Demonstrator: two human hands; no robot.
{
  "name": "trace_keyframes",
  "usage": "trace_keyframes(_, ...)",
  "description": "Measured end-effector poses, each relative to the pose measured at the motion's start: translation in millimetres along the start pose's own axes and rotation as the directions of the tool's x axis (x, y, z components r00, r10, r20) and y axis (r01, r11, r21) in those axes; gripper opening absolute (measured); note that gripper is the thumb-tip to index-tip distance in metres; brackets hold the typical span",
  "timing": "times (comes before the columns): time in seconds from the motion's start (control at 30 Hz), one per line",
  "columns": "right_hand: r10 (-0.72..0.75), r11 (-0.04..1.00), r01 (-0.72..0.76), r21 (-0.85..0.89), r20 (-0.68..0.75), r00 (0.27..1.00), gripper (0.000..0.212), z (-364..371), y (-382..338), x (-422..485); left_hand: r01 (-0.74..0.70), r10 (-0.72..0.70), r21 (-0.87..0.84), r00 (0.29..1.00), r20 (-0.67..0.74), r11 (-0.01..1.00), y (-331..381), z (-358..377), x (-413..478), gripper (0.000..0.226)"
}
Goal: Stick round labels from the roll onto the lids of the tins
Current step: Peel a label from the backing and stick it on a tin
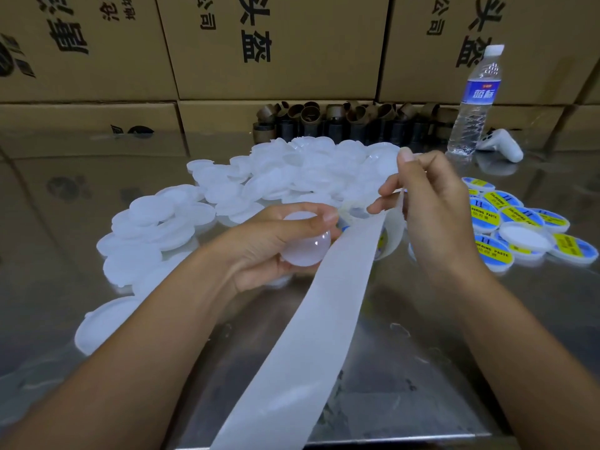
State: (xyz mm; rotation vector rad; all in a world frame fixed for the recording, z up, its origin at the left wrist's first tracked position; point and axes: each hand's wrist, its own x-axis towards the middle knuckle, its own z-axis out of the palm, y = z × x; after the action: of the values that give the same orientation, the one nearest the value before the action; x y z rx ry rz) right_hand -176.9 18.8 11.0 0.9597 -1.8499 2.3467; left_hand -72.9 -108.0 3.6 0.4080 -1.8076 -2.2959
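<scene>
Spent backing [311, 336] trails toward the viewer. Left hand [269, 245] grips a blank lid [306, 246]; right hand [431, 203] pinches the backing by the roll [393, 238]. Few labelled lids [519, 222] lie right; a large blank heap [276, 180] awaits.

Back of the room: closed off by stacked cardboard boxes [292, 76], brown, at least two tiers high, set edge to edge with narrow seams between them. Large black Chinese characters are printed on their faces. No wall, window or floor is visible past them.

Work surface: a polished metal table [406, 368], pushed up to the boxes. Its top mirrors the boxes and carries smears and small scuffs near the front edge.

At the table's far edge, against the boxes: a row of brown and dark card rings [341, 121], some upright, some tipped. To their right stands a clear water bottle [474, 102], blue label, white cap, upright. Just beside its base lies a white handheld controller [501, 146].

Light: dim and even, no lamp in view.
</scene>
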Motion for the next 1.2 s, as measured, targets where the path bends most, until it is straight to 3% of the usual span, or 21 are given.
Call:
trace_keyframes(0.13, -0.034, 0.991, 0.041, -0.124, 0.058, 0.998, 0.025, 2, 5, -3, 0.047, -0.044, -0.055, 0.997, 0.055, 0.997, 1, 2, -3, 0.025)
trace_keyframes(0.3, -0.028, 0.994, 0.038, -0.107, 0.087, 0.996, 0.030, 3, 3, -4, 0.092, -0.104, -0.224, 0.994, -0.040, 0.970, 4, 1, -3, 0.026)
trace_keyframes(0.53, 0.129, 0.992, -0.125, 0.035, -0.244, 0.961, 0.037, -9, -4, 10, 0.047, -0.076, -0.179, 0.985, -0.155, 0.983, 2, -6, 0, 0.036)
trace_keyframes(0.6, 0.202, 0.977, -0.175, 0.118, -0.279, 0.939, 0.036, -13, -6, 12, 0.015, -0.044, -0.164, 0.984, -0.174, 0.986, 1, -6, 2, 0.034)
trace_keyframes(0.73, 0.293, 0.922, -0.250, 0.297, -0.110, 0.950, 0.020, -14, -8, 11, -0.058, 0.054, -0.009, 0.965, -0.258, 0.998, 1, -8, 9, 0.024)
trace_keyframes(0.87, 0.248, 0.876, -0.263, 0.405, 0.090, 0.965, 0.008, -12, -13, 7, -0.227, 0.148, -0.146, 0.896, -0.419, 0.963, 7, -11, 11, 0.028)
trace_keyframes(1.0, 0.176, 0.809, -0.313, 0.497, 0.304, 0.936, 0.013, -8, -17, 0, -0.318, 0.178, -0.482, 0.932, -0.315, 0.817, 14, -14, 8, 0.046)
trace_keyframes(1.1, 0.172, 0.803, -0.370, 0.467, 0.412, 0.895, 0.021, -2, -15, -5, -0.301, 0.211, -0.520, 0.951, -0.226, 0.799, 12, -9, 7, 0.056)
trace_keyframes(1.2, 0.207, 0.850, -0.389, 0.354, 0.455, 0.866, 0.023, 6, -9, -9, -0.267, 0.219, -0.466, 0.963, -0.154, 0.843, 9, -4, 9, 0.067)
